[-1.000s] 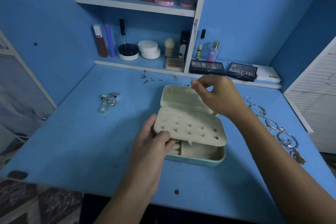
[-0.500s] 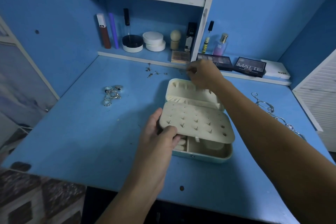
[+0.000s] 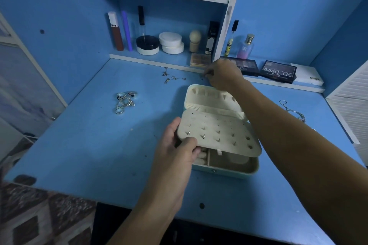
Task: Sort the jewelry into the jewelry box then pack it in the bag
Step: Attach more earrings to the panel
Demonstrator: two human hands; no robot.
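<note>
head | left hand [image 3: 175, 145] grips earring panel [image 3: 219, 133] of jewelry box [image 3: 229, 167] | right hand [image 3: 223, 75] fingers pinched, contents unclear

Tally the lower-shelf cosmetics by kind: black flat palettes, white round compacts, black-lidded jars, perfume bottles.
Black flat eyeshadow palettes: 2
White round compacts, stacked: 2
Black-lidded round white jar: 1
Pink-purple glass perfume bottle with gold cap: 1
Total: 6
</note>
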